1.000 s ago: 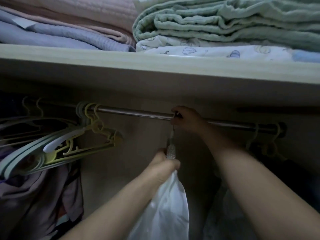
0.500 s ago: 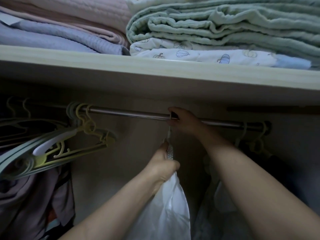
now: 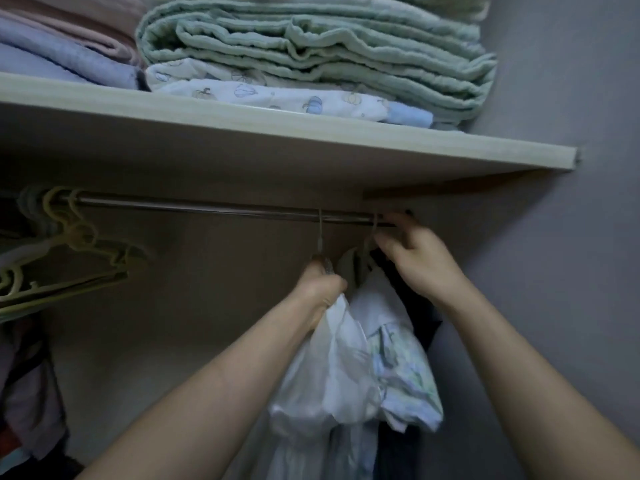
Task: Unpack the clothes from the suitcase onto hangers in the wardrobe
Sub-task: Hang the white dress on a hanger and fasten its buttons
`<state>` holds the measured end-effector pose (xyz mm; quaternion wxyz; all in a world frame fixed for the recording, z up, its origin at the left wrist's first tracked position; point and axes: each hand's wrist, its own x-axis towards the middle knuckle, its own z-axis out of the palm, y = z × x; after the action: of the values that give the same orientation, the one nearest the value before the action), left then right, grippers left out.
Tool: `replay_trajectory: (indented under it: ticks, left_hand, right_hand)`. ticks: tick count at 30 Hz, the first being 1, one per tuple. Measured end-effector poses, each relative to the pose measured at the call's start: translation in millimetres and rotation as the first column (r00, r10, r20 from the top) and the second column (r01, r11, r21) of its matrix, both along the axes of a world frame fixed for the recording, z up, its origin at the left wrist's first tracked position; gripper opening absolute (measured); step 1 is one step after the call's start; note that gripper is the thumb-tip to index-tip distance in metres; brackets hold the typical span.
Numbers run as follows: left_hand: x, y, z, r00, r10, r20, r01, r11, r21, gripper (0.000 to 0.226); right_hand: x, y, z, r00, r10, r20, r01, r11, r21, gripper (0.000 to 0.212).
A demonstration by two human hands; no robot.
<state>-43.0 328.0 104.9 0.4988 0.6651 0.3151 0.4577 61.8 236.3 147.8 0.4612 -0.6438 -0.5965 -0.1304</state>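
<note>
- The white garment (image 3: 332,368) hangs below the rail (image 3: 207,206), its hanger hook (image 3: 320,227) already over the rail, so this piece looks all but hung.
- The left hand (image 3: 320,289) is closed around the top of the white garment at the hanger neck, just under the rail.
- The right hand (image 3: 420,258) is up at the rail's right end, fingers loosely curled among the hooks of the clothes there; whether it grips one I cannot tell.
- Right of the white garment, under the rail, hang a pale printed garment (image 3: 405,372) and something dark (image 3: 420,306) pressed against it, so several pieces appear done.
- At the rail's left end a bunch of empty hangers (image 3: 69,251) waits, with more clothes (image 3: 27,393) hanging below them; spare hangers suggest room for more.
- The suitcase is out of view, so how much remains I cannot say.
- The shelf (image 3: 277,133) above the rail holds folded bedding: a green quilt (image 3: 311,46) over a printed sheet (image 3: 277,95), and lilac and pink blankets (image 3: 62,39) to their left.
</note>
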Motion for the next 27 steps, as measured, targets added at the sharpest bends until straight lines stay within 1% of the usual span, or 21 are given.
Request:
replay_trajectory:
  ticks: [3, 5, 7, 8, 11, 12, 14, 15, 17, 19, 21, 23, 25, 27]
  left_hand:
    - [8, -11, 2, 0.999, -0.007, 0.036, 0.006, 1.000, 0.003, 0.034]
    - [7, -17, 1, 1.000, 0.014, 0.020, -0.014, 1.000, 0.001, 0.033]
    - [5, -26, -3, 0.999, 0.036, 0.015, -0.037, 0.999, 0.021, 0.032]
    - [4, -32, -8, 0.999, 0.042, 0.022, -0.042, 0.999, 0.010, 0.036]
    - [-4, -48, -20, 0.998, 0.053, 0.034, -0.051, 0.998, -0.042, 0.054]
    - [-8, -52, -26, 0.998, 0.058, 0.033, -0.056, 0.996, -0.074, 0.066]
    - [-19, -59, -37, 0.996, 0.083, 0.026, -0.080, 0.990, -0.117, 0.094]
    - [-25, -60, -46, 0.995, 0.101, 0.022, -0.097, 0.987, -0.128, 0.098]
    - [-39, -68, -66, 0.989, 0.144, 0.032, -0.139, 0.981, -0.133, 0.092]
    - [-55, -87, -91, 0.977, 0.211, 0.037, -0.204, 0.968, -0.148, 0.073]
    - [-74, -100, -125, 0.956, 0.291, 0.021, -0.284, 0.945, -0.165, 0.055]
    - [-100, -114, -161, 0.931, 0.366, 0.013, -0.351, 0.901, -0.254, 0.045]
    - [-127, -134, -188, 0.907, 0.420, 0.030, -0.383, 0.854, -0.352, 0.035]
    - [-153, -157, -205, 0.862, 0.503, 0.056, -0.438, 0.796, -0.418, 0.023]
  right_hand:
    - [1, -17, -5, 0.997, 0.014, -0.078, -0.010, 0.999, 0.053, 0.039]
    - [-1, -28, -12, 0.991, 0.037, -0.125, -0.030, 0.998, 0.063, 0.036]
    - [-4, -37, -21, 0.985, 0.096, -0.141, -0.093, 0.995, 0.031, 0.036]
    - [-5, -42, -27, 0.980, 0.129, -0.154, -0.131, 0.991, -0.001, 0.037]
    - [-8, -54, -41, 0.964, 0.189, -0.186, -0.206, 0.976, -0.076, 0.039]
    - [-8, -59, -46, 0.960, 0.200, -0.194, -0.219, 0.972, -0.082, 0.038]
    - [-10, -67, -51, 0.943, 0.235, -0.237, -0.251, 0.967, -0.039, 0.034]
    - [-12, -70, -54, 0.930, 0.261, -0.258, -0.269, 0.963, 0.002, 0.032]
    - [-18, -76, -60, 0.903, 0.313, -0.293, -0.304, 0.949, 0.078, 0.026]
    - [-27, -84, -72, 0.860, 0.368, -0.354, -0.327, 0.929, 0.171, 0.021]
    - [-36, -93, -87, 0.791, 0.429, -0.437, -0.315, 0.897, 0.310, 0.025]
    - [-49, -102, -104, 0.714, 0.488, -0.502, -0.312, 0.863, 0.397, 0.030]
    - [-65, -110, -124, 0.660, 0.534, -0.528, -0.352, 0.841, 0.411, 0.030]
    - [-87, -117, -149, 0.633, 0.556, -0.539, -0.423, 0.831, 0.360, 0.031]
